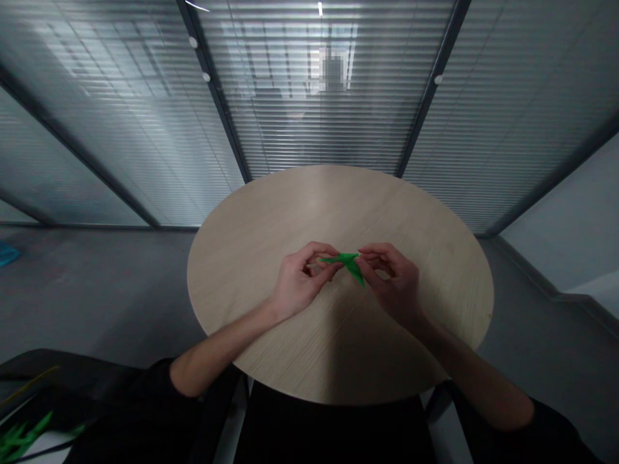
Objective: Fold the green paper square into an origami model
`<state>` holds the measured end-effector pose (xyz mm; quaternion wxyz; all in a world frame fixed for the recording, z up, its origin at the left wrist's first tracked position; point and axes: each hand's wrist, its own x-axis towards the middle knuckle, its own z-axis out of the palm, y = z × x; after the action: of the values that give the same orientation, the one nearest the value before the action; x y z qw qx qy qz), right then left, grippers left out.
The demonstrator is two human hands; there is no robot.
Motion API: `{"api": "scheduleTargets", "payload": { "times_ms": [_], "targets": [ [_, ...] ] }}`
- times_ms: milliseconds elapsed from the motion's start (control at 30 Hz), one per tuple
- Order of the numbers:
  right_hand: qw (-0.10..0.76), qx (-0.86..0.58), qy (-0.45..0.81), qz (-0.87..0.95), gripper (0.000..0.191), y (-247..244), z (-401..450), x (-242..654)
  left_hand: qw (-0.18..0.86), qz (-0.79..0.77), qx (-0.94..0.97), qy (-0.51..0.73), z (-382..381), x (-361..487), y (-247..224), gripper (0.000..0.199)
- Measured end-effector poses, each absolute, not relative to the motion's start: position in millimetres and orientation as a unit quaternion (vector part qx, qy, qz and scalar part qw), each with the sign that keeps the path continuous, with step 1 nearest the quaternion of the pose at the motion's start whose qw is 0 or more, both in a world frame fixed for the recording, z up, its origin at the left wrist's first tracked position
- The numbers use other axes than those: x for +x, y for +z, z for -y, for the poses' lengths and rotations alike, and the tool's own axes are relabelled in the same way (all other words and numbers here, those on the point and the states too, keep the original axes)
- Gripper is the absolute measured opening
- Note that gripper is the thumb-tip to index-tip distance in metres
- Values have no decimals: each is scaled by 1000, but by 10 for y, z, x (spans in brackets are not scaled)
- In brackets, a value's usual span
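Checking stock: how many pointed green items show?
2: a pointed green folded-paper shape between the left hand and right hand, plus a spiky green cluster lower left, maybe hiding more.

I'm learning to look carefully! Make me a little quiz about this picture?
1. What colour is the folded paper held by the left hand and the right hand?
2. True or false: the table is square.
3. What is behind the table?
A. a brick wall
B. glass panels with blinds
C. a bookcase

Key: 1. green; 2. false, it is round; 3. B
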<state>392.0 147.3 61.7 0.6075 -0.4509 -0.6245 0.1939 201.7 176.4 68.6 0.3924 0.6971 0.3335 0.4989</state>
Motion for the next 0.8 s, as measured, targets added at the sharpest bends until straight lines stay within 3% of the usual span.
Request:
{"api": "scheduleTargets", "payload": {
  "times_ms": [200,333,400,800],
  "targets": [
    [591,-416,169,670,13,670,-1448,3969,414,-345,676,504,-1765,2032,704,16],
    [552,-353,66,753,36,706,-1438,3996,427,-351,669,497,-1772,2046,710,18],
    [532,-352,36,770,38,693,-1456,3975,436,-354,664,493,-1766,2053,710,20],
    [544,-366,72,751,9,648,-1495,3902,510,-305,647,478,-1716,2078,717,23]
  ]
}}
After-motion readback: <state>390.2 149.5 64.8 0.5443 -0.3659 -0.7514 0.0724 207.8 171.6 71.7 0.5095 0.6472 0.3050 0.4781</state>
